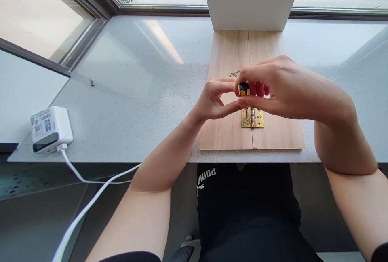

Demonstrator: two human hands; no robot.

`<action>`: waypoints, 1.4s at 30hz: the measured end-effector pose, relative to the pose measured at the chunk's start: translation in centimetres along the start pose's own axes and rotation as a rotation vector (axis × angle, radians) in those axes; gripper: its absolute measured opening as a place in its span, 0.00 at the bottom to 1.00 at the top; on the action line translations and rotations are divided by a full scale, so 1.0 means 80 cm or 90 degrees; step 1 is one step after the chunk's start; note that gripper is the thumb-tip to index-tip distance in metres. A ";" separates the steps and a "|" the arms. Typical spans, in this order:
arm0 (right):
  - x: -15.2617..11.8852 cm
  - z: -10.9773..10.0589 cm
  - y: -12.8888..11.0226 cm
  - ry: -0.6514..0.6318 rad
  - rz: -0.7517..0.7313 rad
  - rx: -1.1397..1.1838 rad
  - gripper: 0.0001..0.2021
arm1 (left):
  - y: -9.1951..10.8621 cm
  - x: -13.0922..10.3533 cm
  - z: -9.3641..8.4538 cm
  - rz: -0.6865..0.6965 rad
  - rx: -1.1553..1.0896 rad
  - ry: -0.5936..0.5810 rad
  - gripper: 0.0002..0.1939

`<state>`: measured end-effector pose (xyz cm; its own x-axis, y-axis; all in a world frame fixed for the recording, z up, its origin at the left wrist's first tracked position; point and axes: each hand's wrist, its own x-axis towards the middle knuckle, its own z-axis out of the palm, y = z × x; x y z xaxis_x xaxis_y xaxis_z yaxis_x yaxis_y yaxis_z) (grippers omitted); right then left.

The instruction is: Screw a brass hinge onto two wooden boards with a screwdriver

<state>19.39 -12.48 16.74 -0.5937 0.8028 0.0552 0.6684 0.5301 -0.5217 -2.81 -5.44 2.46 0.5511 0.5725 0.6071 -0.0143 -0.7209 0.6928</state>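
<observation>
My right hand [266, 88] is closed round the black and yellow handle of a screwdriver [244, 89], held above a brass hinge. My left hand [216, 98] meets it from the left, fingers bent and thumb stretched toward the handle; what its fingertips hold, if anything, is hidden. The brass hinge [257, 118] lies across the seam between two light wooden boards [224, 134], its upper part covered by my hands. Several small screws [234, 74] lie on the boards just behind my fingers.
A white power bank [54, 128] with a white cable [91, 203] sits at the counter's left end. A white panel [250, 1] stands behind the boards, before the windows. A small dark bit [92, 83] lies on the speckled counter [136, 92].
</observation>
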 end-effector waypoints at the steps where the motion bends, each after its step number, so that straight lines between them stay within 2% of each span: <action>1: 0.000 0.000 0.000 -0.001 0.000 0.004 0.10 | 0.000 0.000 -0.001 -0.005 0.003 -0.001 0.39; 7: 0.001 0.003 0.001 -0.007 -0.001 -0.002 0.12 | -0.001 -0.001 -0.001 0.000 0.008 -0.002 0.37; 11: 0.000 0.000 0.001 0.002 -0.015 -0.020 0.13 | -0.006 -0.005 -0.002 0.010 0.012 0.024 0.35; 15: -0.009 -0.018 0.001 0.084 0.001 -0.064 0.15 | -0.013 -0.007 -0.007 -0.039 0.069 0.084 0.39; 19: -0.017 -0.035 0.015 0.166 0.034 -0.143 0.12 | -0.027 -0.004 -0.021 -0.086 0.144 0.183 0.29; 21: -0.016 -0.037 0.029 0.179 0.059 -0.175 0.11 | -0.039 -0.004 -0.031 -0.125 0.196 0.199 0.22; 25: -0.009 -0.034 0.060 0.188 0.134 -0.219 0.13 | -0.063 -0.007 -0.045 -0.186 0.291 0.150 0.14; 28: -0.004 -0.033 0.073 0.171 0.160 -0.208 0.13 | -0.068 -0.011 -0.045 -0.224 0.340 0.088 0.12; 35: -0.001 -0.032 0.081 0.150 0.201 -0.195 0.12 | -0.062 -0.014 -0.035 -0.271 0.378 -0.022 0.20; 42: 0.000 -0.028 0.076 0.141 0.173 -0.164 0.12 | -0.092 -0.017 -0.022 -0.260 0.401 -0.022 0.19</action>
<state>24.42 -8.63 15.48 -0.2885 0.9471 0.1409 0.8940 0.3191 -0.3145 -4.96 -0.21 -2.80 0.4360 0.8374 0.3297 0.6715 -0.5466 0.5003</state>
